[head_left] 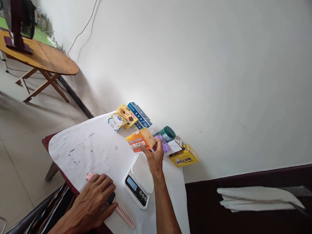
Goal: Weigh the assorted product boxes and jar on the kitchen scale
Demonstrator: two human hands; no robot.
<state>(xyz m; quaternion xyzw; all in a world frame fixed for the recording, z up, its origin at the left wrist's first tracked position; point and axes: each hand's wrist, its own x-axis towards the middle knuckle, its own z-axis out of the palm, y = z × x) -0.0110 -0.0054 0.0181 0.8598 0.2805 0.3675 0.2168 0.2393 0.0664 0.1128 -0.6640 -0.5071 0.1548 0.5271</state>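
My right hand [152, 154] grips an orange box [138, 141] with a tan end, holding it tilted beyond the white digital scale [143, 170]. Part of the scale's platform is hidden by my right forearm; its display is lit, but I cannot read the figures. At the near side of the table my left hand [96, 196] is closed over a smartwatch [111, 198], thumb and fingers around its dark face. Its pink strap [125, 216] stretches out on both sides of the hand, and part of it is covered.
Near the wall stand a white-and-blue box [117, 122], a yellow box [126, 115], blue boxes [140, 113], a green-lidded jar [168, 132], a purple pack [164, 144] and a yellow "WATER" box [185, 156]. A white cloth [85, 143] covers the table. A fan [19, 29] stands on a wooden table.
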